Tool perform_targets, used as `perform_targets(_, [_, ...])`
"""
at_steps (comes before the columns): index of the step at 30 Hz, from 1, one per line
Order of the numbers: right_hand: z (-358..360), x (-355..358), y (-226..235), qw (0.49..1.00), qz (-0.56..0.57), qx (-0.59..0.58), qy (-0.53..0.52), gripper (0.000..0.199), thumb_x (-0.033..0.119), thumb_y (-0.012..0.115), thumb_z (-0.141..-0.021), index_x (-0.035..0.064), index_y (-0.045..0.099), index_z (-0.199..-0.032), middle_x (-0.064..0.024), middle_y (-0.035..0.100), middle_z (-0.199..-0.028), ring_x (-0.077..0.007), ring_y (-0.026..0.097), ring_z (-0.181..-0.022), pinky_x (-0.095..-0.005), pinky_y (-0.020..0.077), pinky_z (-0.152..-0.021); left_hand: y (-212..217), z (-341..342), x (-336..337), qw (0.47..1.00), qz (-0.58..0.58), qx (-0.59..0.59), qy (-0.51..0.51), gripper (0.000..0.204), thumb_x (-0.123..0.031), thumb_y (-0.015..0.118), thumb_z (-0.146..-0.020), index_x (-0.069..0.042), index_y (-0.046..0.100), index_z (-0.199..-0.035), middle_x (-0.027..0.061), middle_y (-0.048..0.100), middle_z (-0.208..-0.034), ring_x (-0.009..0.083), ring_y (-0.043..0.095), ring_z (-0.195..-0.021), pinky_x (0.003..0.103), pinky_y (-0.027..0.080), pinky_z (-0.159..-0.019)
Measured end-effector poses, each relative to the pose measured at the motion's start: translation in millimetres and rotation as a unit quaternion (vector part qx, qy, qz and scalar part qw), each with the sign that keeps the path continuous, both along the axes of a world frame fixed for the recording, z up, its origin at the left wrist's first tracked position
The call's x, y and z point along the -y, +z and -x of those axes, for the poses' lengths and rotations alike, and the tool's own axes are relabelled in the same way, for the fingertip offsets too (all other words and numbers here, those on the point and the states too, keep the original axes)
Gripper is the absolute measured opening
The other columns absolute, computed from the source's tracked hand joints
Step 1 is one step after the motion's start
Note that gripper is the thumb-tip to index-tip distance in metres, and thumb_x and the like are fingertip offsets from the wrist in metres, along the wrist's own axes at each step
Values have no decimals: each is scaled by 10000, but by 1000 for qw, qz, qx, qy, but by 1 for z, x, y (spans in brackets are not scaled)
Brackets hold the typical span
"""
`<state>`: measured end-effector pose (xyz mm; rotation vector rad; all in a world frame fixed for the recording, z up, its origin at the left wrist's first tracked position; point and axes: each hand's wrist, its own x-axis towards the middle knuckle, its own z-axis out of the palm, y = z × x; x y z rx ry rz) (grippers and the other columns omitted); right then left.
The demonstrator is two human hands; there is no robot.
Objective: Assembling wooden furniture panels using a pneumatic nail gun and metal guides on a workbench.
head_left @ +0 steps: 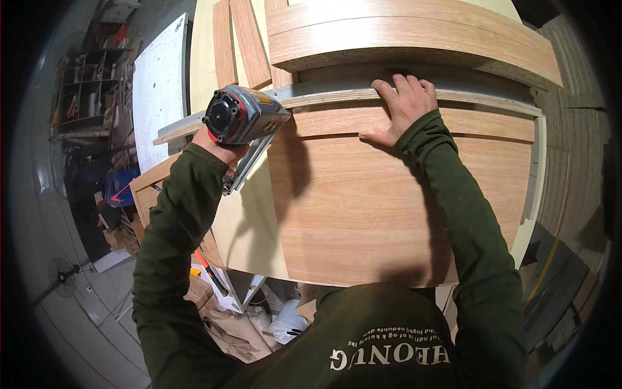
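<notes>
While our right hand (405,107), fingers spread flat, is pressing the straightedge (337,96) onto the wood panel (363,201), our left hand (220,148), fingers clamped on the circular saw (243,115), is starting the cut; next we are needing a steady push along that guide.

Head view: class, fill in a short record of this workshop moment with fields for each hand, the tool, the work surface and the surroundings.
Left hand: left hand wrapped around the grey and red handheld power tool, grip closed on it
Right hand: right hand pressed flat, fingers spread, on the long pale straight guide strip
Workpiece: large light-brown wood-grain laminate panel, lying flat under the guide strip
Behind: stacked wood-grain boards
Left side: white sheet, cluttered shelves
</notes>
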<state>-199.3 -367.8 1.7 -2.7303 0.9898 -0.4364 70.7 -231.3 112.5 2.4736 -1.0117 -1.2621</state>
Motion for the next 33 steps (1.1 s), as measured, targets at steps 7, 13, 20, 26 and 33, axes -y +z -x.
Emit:
perform_targets(7, [0, 0, 0, 1000, 1, -3, -2, 743, 576, 692, -496, 129, 503, -1057, -116, 502, -984, -245, 467, -933, -405, 322, -835, -13, 7, -33, 994, 10, 7, -108, 333, -9, 488, -726, -44, 494, -1057, 60, 563, -587, 157, 550, -425, 282, 460, -392])
perform_targets(13, [2, 0, -6, 1000, 20, -15, -11, 741, 564, 695, -503, 131, 494, -1069, -109, 499, -969, -241, 466, -939, -402, 318, -846, -10, 16, -38, 998, 13, -57, 39, 246, 31, 585, -684, -24, 533, -918, 29, 511, -570, 110, 500, -441, 261, 411, -379])
perform_targets(20, [0, 0, -2, 1000, 4, -11, -9, 758, 584, 689, -497, 135, 497, -1077, -105, 501, -968, -235, 470, -935, -400, 323, -841, -12, 7, -38, 999, -6, -42, 5, 350, 43, 469, -711, -12, 471, -1057, 70, 554, -635, 162, 544, -418, 285, 464, -371])
perform_targets(26, [3, 1, -8, 999, 28, -17, -14, 741, 575, 685, -511, 132, 499, -1075, -107, 503, -966, -237, 474, -928, -404, 329, -843, -5, 21, -28, 999, 16, -35, 23, 223, 1, 560, -708, -38, 541, -927, 35, 519, -543, 123, 513, -427, 263, 424, -380])
perform_targets(33, [3, 0, 5, 1000, -2, 9, -3, 721, 551, 684, -522, 120, 502, -1071, -108, 497, -951, -236, 462, -933, -409, 320, -851, -5, 18, -63, 991, 110, 6, -81, 256, -16, 561, -714, -65, 545, -965, 38, 548, -618, 115, 511, -448, 267, 423, -394])
